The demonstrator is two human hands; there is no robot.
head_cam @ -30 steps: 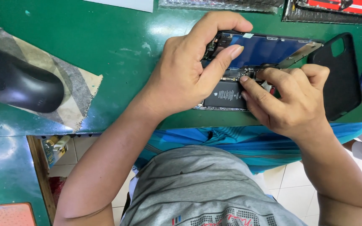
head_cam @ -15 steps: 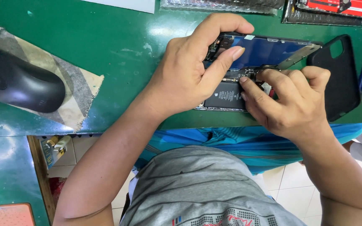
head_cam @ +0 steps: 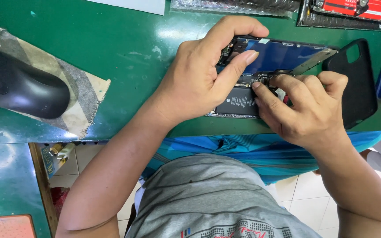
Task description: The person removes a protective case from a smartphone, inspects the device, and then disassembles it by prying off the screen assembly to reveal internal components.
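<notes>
An opened smartphone (head_cam: 239,102) lies on the green table (head_cam: 124,48) near its front edge, its black battery and small inner parts showing. Its blue-backed screen panel (head_cam: 283,55) is tilted up behind it. My left hand (head_cam: 199,79) grips the phone's left end, index finger over the top edge, thumb pressed on the inside. My right hand (head_cam: 305,110) rests on the phone's right part, fingertips pinched at a small part by the battery's top; what it pinches is hidden.
A black phone case (head_cam: 358,83) lies to the right of the phone. A black computer mouse (head_cam: 20,88) sits on a worn cloth pad (head_cam: 80,94) at the left. Trays with parts (head_cam: 349,11) line the far edge. Tiled floor below.
Both hands stay on the phone; the right hand's fingertips shifted only slightly at the same spot.
</notes>
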